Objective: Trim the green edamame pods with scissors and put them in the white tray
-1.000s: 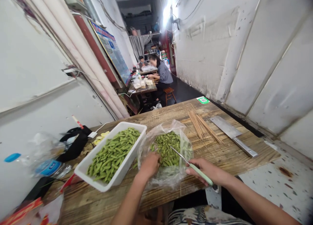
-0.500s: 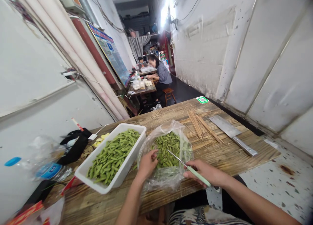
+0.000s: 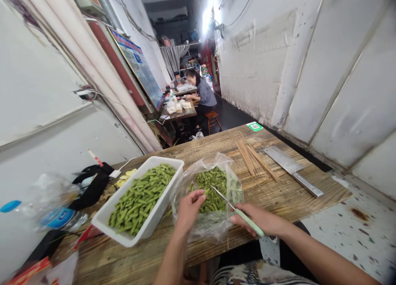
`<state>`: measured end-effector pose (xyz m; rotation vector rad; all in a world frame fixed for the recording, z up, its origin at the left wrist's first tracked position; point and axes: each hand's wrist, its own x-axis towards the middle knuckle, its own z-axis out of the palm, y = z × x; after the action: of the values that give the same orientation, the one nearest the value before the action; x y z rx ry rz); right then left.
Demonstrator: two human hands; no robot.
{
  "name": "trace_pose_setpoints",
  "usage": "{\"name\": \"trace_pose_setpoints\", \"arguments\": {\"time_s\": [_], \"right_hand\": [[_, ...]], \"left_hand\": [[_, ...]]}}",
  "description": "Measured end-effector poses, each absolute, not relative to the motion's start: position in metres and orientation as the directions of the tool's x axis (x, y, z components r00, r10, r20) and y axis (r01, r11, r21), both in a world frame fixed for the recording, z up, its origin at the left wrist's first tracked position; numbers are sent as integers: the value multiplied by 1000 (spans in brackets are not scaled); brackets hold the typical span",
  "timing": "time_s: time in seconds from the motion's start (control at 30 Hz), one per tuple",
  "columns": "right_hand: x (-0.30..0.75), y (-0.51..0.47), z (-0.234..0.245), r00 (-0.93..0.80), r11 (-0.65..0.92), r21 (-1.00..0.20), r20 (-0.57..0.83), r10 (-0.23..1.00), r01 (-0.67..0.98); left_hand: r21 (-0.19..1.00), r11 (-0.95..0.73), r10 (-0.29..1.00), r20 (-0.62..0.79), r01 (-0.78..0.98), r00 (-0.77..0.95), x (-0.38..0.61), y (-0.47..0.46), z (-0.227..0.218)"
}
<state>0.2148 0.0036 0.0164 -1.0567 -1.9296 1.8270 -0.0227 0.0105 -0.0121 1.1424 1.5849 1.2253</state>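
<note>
My left hand [image 3: 191,207] pinches a green edamame pod [image 3: 206,191] between thumb and fingertips, above the near left part of a clear plastic bag [image 3: 221,158]. Loose pods [image 3: 213,180] fill the open bag. In my right hand [image 3: 258,219] are scissors [image 3: 228,203] with pale green handles; their metal blades point up and left over the bag, a short way from the held pod. To the left, a white plastic tub [image 3: 131,239] is heaped with edamame pods [image 3: 140,198].
Thin wooden skewers [image 3: 254,159] and a cleaver [image 3: 287,163] lie right of the bag on the wooden table [image 3: 192,254]. A plastic bottle [image 3: 62,217] lies at the left. Two people sit at a farther table, one a person in a dark shirt [image 3: 206,93].
My left hand has moved slightly right and up, and a pod now shows between its fingertips. The right hand and scissors are nearly unchanged. The view has shifted slightly.
</note>
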Motion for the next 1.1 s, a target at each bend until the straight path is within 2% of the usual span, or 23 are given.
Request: {"name": "trace_pose_setpoints", "arguments": {"time_s": [0.07,0.13,0.47,0.63,0.73,0.83,1.1], "right_hand": [[213,3,18,-704,-34,-950,-254,664,310],[211,3,19,-702,-36,-947,-262,662,319],[205,3,23,-676,-50,-939,-282,680,341],[201,5,13,-617,-112,-925,-329,714,363],[203,6,7,-630,-139,-929,-338,699,344],[207,6,5,-680,-136,-943,-316,662,305],[206,3,6,-720,-143,-958,-281,634,248]], "left_hand": [[987,153,964,-140,44,-227,-15,6,-8],[984,179,961,-175,-4,-216,-9,3,-6],[977,196,968,-207,-89,-139,-2,-1,-2],[960,268,960,-273,-82,-55,-4,-1,-5],[928,254,954,-287,-274,-87,-3,0,-6],[842,197,936,-313,-502,-158,-2,2,-6],[732,147,926,-339,-665,-168,1,0,-7]]}}
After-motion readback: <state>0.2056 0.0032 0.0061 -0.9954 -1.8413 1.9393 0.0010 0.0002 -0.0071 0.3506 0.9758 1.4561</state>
